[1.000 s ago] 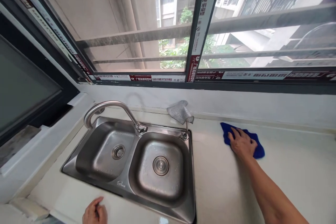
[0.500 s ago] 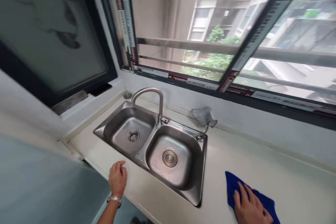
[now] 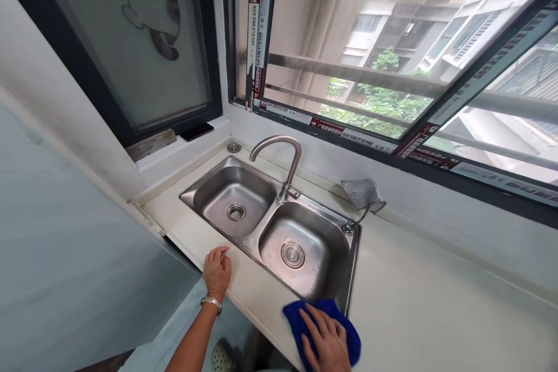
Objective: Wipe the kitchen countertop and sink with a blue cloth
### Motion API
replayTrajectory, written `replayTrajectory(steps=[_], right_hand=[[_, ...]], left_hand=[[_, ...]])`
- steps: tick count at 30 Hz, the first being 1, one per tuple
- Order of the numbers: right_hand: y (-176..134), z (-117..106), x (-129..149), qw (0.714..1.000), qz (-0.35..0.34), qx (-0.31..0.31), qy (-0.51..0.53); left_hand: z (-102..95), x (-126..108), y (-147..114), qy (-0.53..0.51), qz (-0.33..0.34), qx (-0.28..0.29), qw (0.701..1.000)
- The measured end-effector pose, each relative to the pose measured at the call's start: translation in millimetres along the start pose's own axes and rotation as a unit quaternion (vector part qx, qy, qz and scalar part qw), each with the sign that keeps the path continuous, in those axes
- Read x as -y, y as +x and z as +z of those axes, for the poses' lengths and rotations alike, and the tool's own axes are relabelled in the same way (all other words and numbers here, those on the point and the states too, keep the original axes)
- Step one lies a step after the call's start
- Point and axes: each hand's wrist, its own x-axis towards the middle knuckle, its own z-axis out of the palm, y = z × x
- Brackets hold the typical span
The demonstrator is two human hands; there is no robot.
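My right hand [image 3: 326,342] presses down on a blue cloth [image 3: 298,321] with its fingers spread over it. The cloth lies on the pale countertop [image 3: 414,302], at the front right corner of a steel double sink [image 3: 258,238], and covers part of the sink's rim. My left hand [image 3: 217,270], with a bracelet at the wrist, rests on the counter's front edge before the left basin. Its fingers are loosely bent and hold nothing. Each basin shows a round drain, and water drops dot the steel.
A curved faucet [image 3: 282,140] rises behind the basins. At the sink's back right, a grey wrapped piece [image 3: 362,193] hangs over a thin bent tube. A dark phone-like slab [image 3: 196,131] lies on the left ledge. A window frame [image 3: 340,131] runs along the back.
My right hand has slid the blue cloth left across the counter to the sink's front right corner. The camera view has turned slightly left. My left hand stays at the counter edge.
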Motion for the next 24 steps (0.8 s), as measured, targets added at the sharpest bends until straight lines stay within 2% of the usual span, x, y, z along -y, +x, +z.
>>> replayTrajectory(steps=[4, 7, 9, 11, 13, 15, 16, 18, 20, 22, 24], right_hand=[[72.4, 11.6, 45.8, 0.998, -0.02, 0.035, 0.045], [108.2, 21.9, 69.3, 0.997, -0.033, 0.031, 0.067], [124.3, 27.8, 80.5, 0.995, -0.043, 0.025, 0.084], [135.2, 31.9, 88.8, 0.993, -0.053, 0.018, 0.102], [140.1, 34.3, 93.3, 0.992, -0.058, 0.01, 0.116], [137.9, 35.2, 92.7, 0.991, -0.056, 0.003, 0.123], [134.1, 35.4, 90.4, 0.991, -0.053, 0.0, 0.124], [121.5, 35.9, 82.4, 0.991, -0.045, -0.005, 0.124], [103.4, 37.1, 70.3, 0.991, -0.041, -0.012, 0.124], [81.2, 40.0, 54.7, 0.991, -0.051, -0.031, 0.116], [57.7, 44.9, 37.0, 0.99, -0.081, -0.064, 0.093]], left_hand=[[-8.1, -0.4, -3.5, -0.023, 0.026, 0.028, 0.999], [-19.7, -1.6, -5.1, -0.033, 0.061, 0.052, 0.996], [-35.3, 0.0, -1.6, -0.035, 0.092, 0.07, 0.993], [-63.3, 4.1, 8.0, -0.026, 0.118, 0.079, 0.989], [-107.5, 7.5, 23.3, -0.01, 0.139, 0.071, 0.988], [-167.0, 5.3, 42.1, 0.02, 0.172, 0.045, 0.984], [-200.5, 1.0, 52.2, 0.07, 0.23, 0.018, 0.97], [-269.1, -14.0, 72.6, 0.177, 0.325, -0.059, 0.927], [-332.8, -35.6, 91.6, 0.268, 0.367, -0.156, 0.877], [-386.1, -59.3, 106.8, 0.339, 0.387, -0.228, 0.827], [-427.6, -80.8, 117.7, 0.397, 0.397, -0.267, 0.783]])
